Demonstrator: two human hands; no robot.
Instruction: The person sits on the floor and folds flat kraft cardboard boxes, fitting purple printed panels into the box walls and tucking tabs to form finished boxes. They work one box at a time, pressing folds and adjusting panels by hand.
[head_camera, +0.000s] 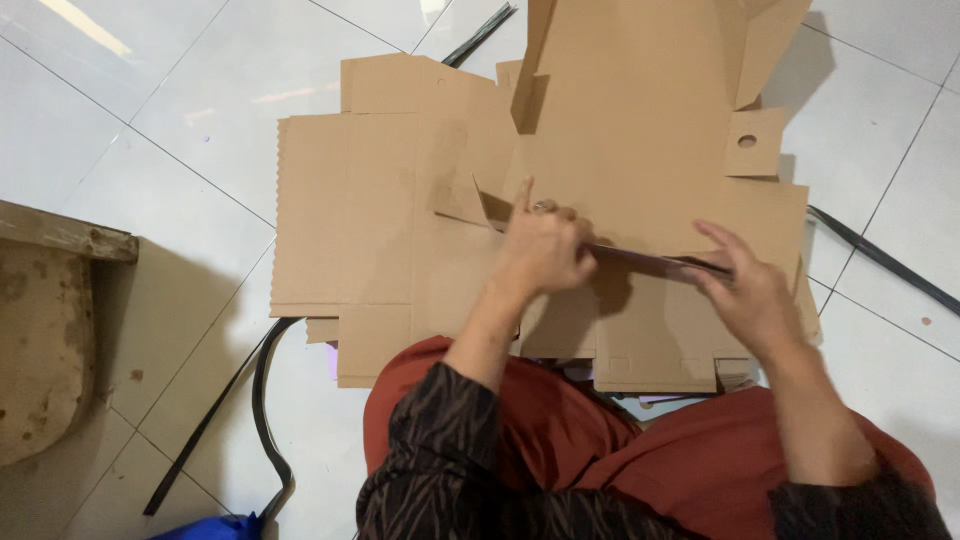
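Here, a big brown cardboard box blank (640, 120) is being folded on the white tile floor (180, 120). It rests on a stack of flat cardboard sheets (350, 220), close to the near edge of the stack and right in front of the person's knees. One long flap of the box (650, 263) runs from side to side, with a dark edge along it. That flap sits between the two hands.

The left hand (542, 248) is curled tight on the left end of the flap, with one finger sticking up. The right hand (745, 290) has its fingers bent around the right end of the flap, with the thumb on top, so it is holding the flap too.

The box is plain brown. Its back part stands up tall towards the far side. A small tab with a round hole (752, 142) sticks out at its right edge.

Black plastic straps (265, 400) lie on the floor by the stack. A worn wooden stool (45, 320) stands at the left edge of the floor. The person's red cloth (560, 420) covers the lap.
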